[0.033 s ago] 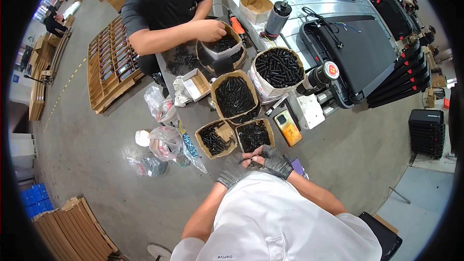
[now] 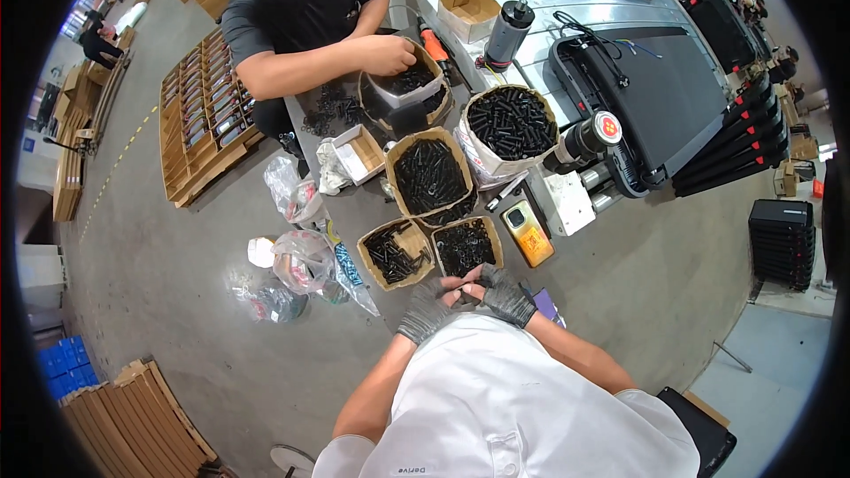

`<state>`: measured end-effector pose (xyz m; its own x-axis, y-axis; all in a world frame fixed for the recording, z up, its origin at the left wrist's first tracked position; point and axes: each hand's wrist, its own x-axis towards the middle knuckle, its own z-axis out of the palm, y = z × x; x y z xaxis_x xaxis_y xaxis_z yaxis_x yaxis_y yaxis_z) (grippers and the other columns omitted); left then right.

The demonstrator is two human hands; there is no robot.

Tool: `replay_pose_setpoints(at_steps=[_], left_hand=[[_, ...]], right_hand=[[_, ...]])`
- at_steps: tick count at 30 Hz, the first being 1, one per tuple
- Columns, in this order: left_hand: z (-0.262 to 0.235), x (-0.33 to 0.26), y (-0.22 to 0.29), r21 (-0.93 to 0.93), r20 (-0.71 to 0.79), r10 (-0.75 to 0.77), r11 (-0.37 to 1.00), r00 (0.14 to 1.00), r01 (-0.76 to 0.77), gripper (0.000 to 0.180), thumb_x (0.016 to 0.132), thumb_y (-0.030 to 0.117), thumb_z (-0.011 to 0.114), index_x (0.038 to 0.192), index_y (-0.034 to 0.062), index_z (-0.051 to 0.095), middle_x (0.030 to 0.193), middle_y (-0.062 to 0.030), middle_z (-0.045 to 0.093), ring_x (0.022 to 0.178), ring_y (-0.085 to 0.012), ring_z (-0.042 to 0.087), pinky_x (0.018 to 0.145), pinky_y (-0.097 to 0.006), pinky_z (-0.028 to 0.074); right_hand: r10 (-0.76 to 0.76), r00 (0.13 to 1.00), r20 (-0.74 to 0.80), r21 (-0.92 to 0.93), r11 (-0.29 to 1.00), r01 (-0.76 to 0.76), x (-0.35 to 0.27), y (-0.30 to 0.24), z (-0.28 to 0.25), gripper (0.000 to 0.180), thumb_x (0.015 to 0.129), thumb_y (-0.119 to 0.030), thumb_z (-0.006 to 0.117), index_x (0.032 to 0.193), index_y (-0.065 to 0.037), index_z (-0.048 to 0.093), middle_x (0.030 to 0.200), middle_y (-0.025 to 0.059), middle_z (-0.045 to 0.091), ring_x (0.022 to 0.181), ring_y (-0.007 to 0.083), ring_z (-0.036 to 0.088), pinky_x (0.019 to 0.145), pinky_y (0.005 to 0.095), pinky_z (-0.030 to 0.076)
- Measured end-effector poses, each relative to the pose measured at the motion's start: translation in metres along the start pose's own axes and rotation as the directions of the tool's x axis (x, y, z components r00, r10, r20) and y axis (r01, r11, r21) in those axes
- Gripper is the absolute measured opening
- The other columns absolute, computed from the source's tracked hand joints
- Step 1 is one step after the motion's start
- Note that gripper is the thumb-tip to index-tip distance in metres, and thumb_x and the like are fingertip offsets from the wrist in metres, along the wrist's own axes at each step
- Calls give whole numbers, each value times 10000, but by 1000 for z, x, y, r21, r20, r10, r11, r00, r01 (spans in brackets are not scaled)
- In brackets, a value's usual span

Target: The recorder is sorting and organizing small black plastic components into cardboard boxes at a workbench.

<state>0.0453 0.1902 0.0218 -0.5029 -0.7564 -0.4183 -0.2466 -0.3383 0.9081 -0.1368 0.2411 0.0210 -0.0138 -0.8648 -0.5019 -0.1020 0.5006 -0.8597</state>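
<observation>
Nearest: grey-gloved left hand and right hand, fingers curled together (contents too small to tell). Just beyond: two small brown cardboard boxes of black screws on the grey counter. Farther: co-worker's hand in round tub.
</observation>
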Motion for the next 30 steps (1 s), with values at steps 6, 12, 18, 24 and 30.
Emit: replay_pose_setpoints(at_steps=[6,12,18,24,30], left_hand=[[-8,7,-16,-138,13,-210,968,978,209,237,855,134,662,1039,-16,661,860,-76,679,797,-144,620,734,-273,494],[-25,-3,-34,-250,-165,-284,938,945,238,199,866,80,636,1037,-23,622,737,-58,633,613,-102,566,557,-249,467],[-34,-9,-65,-106,-251,-85,992,964,60,181,867,86,643,1011,-23,628,765,-49,631,617,-104,565,571,-249,474],[-25,-13,-40,-169,-205,-133,981,970,98,199,862,100,652,1021,-18,641,767,-45,633,618,-104,580,570,-251,487],[-29,-6,-57,-106,-206,-94,992,974,73,199,868,104,642,1026,-17,642,781,-53,636,639,-111,590,575,-257,495]], right_hand=[[-72,997,-7,4,997,72,12,15,8,235,843,-177,672,995,-14,596,886,63,643,862,142,588,800,293,473],[-238,966,-101,-522,839,152,48,29,-6,390,777,-180,698,1106,-21,563,1021,168,600,921,299,620,811,378,501],[-204,975,86,-843,507,180,79,41,8,456,756,-171,678,1181,-54,559,1180,218,538,976,379,595,853,434,485],[-309,943,124,-759,582,290,98,83,8,301,779,-98,608,1075,-44,608,1105,207,593,961,366,602,842,435,489],[-260,966,13,-404,882,243,81,69,-9,234,800,-83,612,1023,-35,664,1045,122,662,901,247,651,808,338,505]])
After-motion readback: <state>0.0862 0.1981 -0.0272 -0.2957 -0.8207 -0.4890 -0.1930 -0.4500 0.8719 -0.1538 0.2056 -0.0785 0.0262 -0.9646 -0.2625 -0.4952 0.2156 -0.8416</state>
